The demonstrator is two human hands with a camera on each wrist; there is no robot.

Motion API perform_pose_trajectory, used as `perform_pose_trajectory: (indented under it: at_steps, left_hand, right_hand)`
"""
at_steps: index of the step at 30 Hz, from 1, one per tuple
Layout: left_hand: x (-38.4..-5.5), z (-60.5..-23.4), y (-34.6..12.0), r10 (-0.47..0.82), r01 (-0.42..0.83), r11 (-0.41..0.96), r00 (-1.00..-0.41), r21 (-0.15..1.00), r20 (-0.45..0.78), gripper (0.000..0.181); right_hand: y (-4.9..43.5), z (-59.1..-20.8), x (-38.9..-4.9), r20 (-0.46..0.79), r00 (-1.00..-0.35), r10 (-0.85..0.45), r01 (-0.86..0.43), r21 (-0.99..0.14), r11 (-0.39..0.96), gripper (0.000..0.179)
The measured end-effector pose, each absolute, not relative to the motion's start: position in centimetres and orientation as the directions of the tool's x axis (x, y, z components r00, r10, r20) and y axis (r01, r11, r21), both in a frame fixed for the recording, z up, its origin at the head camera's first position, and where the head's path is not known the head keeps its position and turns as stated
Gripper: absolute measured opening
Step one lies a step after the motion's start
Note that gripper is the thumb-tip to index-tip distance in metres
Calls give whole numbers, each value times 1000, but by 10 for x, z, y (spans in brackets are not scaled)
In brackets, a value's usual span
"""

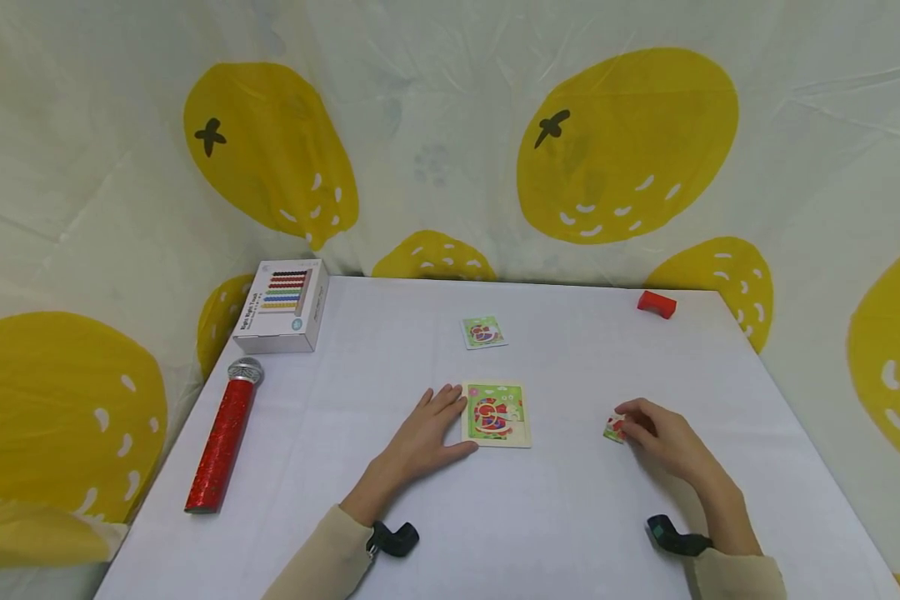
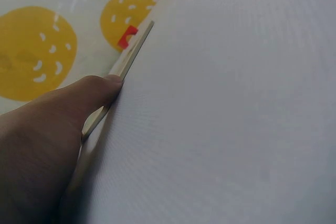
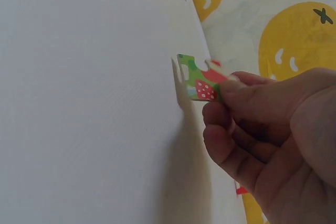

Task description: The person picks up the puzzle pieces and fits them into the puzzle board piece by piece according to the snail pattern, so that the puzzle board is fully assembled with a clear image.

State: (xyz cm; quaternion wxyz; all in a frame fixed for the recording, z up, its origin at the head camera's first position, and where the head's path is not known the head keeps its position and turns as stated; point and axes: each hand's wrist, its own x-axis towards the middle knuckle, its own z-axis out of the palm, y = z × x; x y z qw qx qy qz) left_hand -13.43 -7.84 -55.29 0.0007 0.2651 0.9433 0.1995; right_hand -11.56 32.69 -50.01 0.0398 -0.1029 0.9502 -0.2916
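Observation:
A small jigsaw puzzle board with a green and red picture lies flat on the table; pale bare wood shows at its lower right corner. My left hand rests along the board's left side, fingers spread, with the thumb at its near corner. In the left wrist view that thumb touches the board's edge. To the right, my right hand pinches a green and red puzzle piece between thumb and fingers. The piece has a white-dotted red patch and is tilted just over the table.
Beyond the board lies a small picture card. A white box stands at the back left, with a red glittery microphone in front. A red arch-shaped block sits near the back right edge. A fruit-patterned cloth hangs behind.

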Motion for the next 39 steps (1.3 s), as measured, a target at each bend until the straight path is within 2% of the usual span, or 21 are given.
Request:
perform_pose_trajectory:
  at_steps: [14, 25, 39]
  left_hand:
    - [-133, -551, -78, 500, 501, 778, -859, 378, 110, 79]
    - [-132, -548, -78, 502, 506, 774, -857, 381, 120, 80]
    - [-134, -550, -79, 506, 511, 766, -853, 390, 123, 79]
  right_hand:
    - [286, -495, -136, 59, -949, -309, -271, -650, 710, 24]
    - [243, -498, -148, 20, -927, -373, -287, -678, 677, 21]
    - [205, -508, -150, -12, -863, -506, -359, -690, 628, 18]
